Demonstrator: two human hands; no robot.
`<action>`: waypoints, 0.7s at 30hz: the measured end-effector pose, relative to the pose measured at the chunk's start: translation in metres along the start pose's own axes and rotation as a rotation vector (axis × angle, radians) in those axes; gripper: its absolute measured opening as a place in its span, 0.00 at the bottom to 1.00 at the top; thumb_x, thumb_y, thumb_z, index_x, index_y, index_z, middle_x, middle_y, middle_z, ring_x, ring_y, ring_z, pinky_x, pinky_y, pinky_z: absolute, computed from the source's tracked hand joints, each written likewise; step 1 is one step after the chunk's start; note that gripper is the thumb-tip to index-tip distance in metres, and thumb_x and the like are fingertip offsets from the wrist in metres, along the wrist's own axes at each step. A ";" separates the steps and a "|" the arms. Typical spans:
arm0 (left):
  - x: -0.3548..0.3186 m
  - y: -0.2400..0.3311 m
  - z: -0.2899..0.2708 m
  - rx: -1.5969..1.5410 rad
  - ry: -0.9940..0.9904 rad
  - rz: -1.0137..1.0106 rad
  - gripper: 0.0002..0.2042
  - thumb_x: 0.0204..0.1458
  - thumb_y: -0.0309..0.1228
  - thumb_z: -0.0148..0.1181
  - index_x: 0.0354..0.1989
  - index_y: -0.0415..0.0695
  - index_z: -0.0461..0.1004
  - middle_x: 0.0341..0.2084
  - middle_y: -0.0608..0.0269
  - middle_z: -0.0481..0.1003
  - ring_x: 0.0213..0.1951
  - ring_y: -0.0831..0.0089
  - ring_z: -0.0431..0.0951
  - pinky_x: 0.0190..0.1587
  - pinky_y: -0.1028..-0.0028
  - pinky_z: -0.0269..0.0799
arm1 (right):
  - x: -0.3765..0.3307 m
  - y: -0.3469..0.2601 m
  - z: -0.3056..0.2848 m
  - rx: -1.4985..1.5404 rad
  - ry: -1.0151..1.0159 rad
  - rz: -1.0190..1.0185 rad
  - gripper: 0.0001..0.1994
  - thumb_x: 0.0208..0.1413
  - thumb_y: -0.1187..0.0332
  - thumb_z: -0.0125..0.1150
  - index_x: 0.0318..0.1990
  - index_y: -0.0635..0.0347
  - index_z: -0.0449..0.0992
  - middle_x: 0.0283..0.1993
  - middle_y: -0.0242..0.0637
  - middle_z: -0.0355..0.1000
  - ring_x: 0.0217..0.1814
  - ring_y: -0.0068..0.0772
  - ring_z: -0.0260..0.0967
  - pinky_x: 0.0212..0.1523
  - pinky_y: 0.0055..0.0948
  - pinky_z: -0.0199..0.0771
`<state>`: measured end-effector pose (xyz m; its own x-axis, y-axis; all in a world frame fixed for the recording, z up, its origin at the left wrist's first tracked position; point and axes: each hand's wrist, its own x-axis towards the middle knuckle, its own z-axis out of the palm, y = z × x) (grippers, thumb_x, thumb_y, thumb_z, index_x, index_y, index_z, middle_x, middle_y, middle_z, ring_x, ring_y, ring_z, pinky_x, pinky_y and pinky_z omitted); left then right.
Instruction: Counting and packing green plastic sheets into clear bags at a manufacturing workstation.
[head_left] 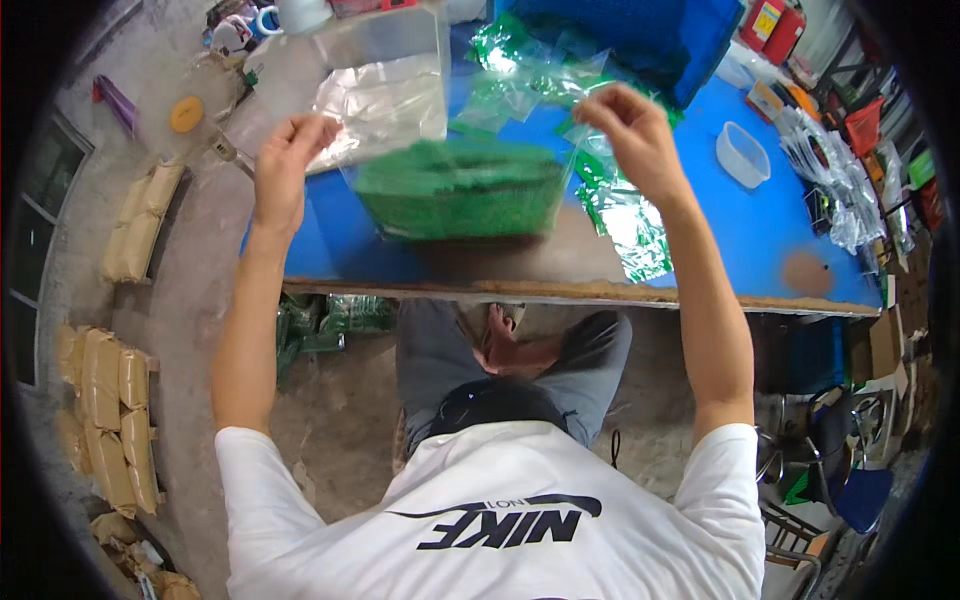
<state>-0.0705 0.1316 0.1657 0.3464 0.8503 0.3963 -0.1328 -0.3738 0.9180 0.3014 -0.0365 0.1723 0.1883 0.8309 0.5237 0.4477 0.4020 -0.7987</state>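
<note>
Green-filled bag: the soft, clear plastic bag packed with green contents [460, 195] is in front of you, over the near edge of the blue, brown-edged worktop [720, 265]; motion blurs it, so you cannot tell whether its base touches the surface.
Feel: judging by its bulging shape, it should be pliant and shift its fill as you move it; the thin film is probably slippery. Its weight does not show.
Where to grip: the two top corners suit a spread hold, though thin film might stretch or tear there; a palm under the base would likely bear the fill better.
Left hand: your left hand [288, 168] has thumb and fingers pinched together, apparently on the bag's left upper corner; its forearm rises nearly straight up from your sleeve.
Right hand: your right hand [634, 135] pinches the right upper corner between thumb and forefinger, wrist bent inward, forearm slanting in.
Span: your hands stand well apart, slightly above the green fill, the right a little farther forward.
Behind the bag: flat, shiny clear plastic film [385, 100] lies left, glossy green-and-silver packets [640, 235] right.
</note>
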 end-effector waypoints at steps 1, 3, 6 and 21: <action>0.003 0.007 0.001 -0.053 0.005 0.075 0.09 0.64 0.32 0.54 0.42 0.39 0.76 0.37 0.61 0.79 0.41 0.76 0.77 0.50 0.75 0.70 | 0.008 -0.011 -0.002 0.012 0.031 -0.061 0.09 0.61 0.68 0.60 0.37 0.67 0.77 0.35 0.34 0.78 0.39 0.21 0.73 0.44 0.23 0.72; -0.002 0.019 0.007 -0.073 0.034 0.106 0.09 0.64 0.31 0.54 0.41 0.39 0.76 0.37 0.60 0.80 0.41 0.76 0.77 0.50 0.74 0.71 | 0.010 -0.015 0.001 0.065 0.085 -0.078 0.09 0.61 0.68 0.60 0.37 0.66 0.77 0.35 0.34 0.78 0.38 0.21 0.73 0.43 0.23 0.72; -0.008 -0.008 0.011 0.052 0.119 0.025 0.10 0.64 0.33 0.53 0.42 0.39 0.76 0.37 0.61 0.79 0.42 0.76 0.76 0.51 0.74 0.69 | 0.005 0.020 -0.001 -0.085 0.069 -0.034 0.11 0.62 0.65 0.59 0.38 0.67 0.77 0.35 0.36 0.78 0.37 0.22 0.72 0.42 0.24 0.71; 0.004 -0.064 0.031 0.178 0.307 0.212 0.09 0.67 0.32 0.44 0.39 0.40 0.68 0.31 0.60 0.78 0.34 0.75 0.76 0.43 0.74 0.71 | 0.007 0.047 0.050 -0.077 0.125 0.036 0.09 0.68 0.67 0.44 0.42 0.67 0.64 0.40 0.48 0.78 0.40 0.33 0.75 0.47 0.35 0.74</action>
<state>-0.0316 0.1473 0.1076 0.0322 0.8085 0.5876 0.0003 -0.5879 0.8089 0.2803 0.0071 0.1233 0.3108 0.7877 0.5319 0.5039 0.3379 -0.7949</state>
